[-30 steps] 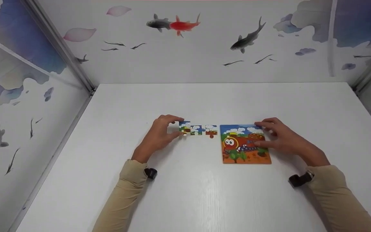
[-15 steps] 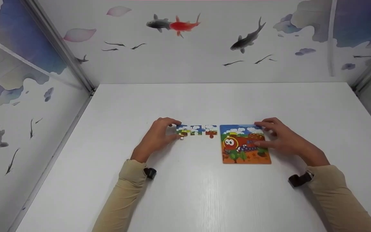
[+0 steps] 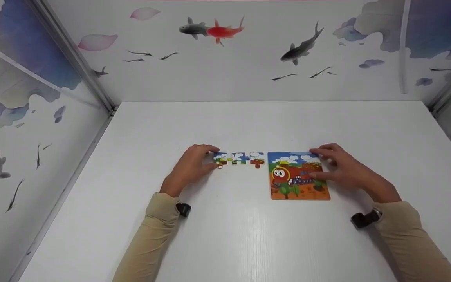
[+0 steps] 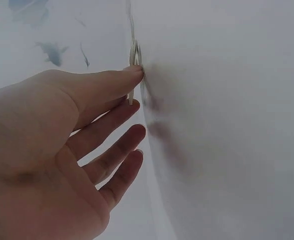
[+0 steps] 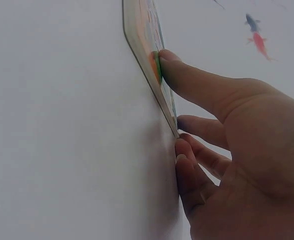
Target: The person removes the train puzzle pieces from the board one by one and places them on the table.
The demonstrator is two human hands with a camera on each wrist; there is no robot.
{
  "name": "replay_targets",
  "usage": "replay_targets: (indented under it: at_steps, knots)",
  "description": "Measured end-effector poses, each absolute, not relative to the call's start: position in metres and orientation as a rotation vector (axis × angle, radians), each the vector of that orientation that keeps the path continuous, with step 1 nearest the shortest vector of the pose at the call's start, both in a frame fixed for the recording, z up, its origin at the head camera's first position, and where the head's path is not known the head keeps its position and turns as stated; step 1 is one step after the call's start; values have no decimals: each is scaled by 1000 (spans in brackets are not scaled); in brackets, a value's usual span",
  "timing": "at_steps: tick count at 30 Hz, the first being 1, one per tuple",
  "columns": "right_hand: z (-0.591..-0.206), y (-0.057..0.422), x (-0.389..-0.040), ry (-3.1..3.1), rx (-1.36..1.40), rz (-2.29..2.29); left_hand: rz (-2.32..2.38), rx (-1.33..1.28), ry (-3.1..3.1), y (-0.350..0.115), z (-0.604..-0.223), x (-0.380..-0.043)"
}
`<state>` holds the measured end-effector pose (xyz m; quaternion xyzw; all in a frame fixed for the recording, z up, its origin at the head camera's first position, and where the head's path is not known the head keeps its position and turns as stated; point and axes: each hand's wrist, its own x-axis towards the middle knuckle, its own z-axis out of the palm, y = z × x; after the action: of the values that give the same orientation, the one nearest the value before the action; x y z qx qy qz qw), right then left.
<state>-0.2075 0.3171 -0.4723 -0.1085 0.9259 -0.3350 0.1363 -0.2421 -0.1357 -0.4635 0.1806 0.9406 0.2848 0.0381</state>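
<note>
In the head view, my left hand (image 3: 189, 167) pinches the leftmost jigsaw piece (image 3: 221, 159) between thumb and forefinger, at its near and far edges. Directly right of it lies a second jigsaw piece (image 3: 239, 158), joined or touching; I cannot tell which. A third jigsaw piece (image 3: 255, 157) with a red tab ends the row. Beside the row lies a square puzzle (image 3: 294, 180) with a cartoon red train. My right hand (image 3: 343, 166) rests on it, thumb on the picture, forefinger at the top right corner. The right wrist view shows the thumb (image 5: 187, 75) on its face.
The white table (image 3: 225, 235) stretches around the pieces. Behind it rises a white wall (image 3: 249, 78) printed with fish, and another printed wall (image 3: 33, 129) stands at the left. A black band (image 3: 364, 219) sits at the right sleeve cuff, another black band (image 3: 184, 209) at the left.
My left hand has brought the leftmost piece down and slightly left, from overlapping the second piece to lying level with the row. My right hand and the square puzzle have stayed put.
</note>
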Motion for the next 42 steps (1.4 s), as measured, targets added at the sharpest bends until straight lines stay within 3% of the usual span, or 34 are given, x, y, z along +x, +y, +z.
replay_targets:
  at_steps: [25,42]
  knots:
    - [-474,318,-208,2688,-320,-954,937,560,2851,-121,-454,-240]
    - [-472,318,-209,2692,-321,-943,940,780,2795,-79,-455,-224]
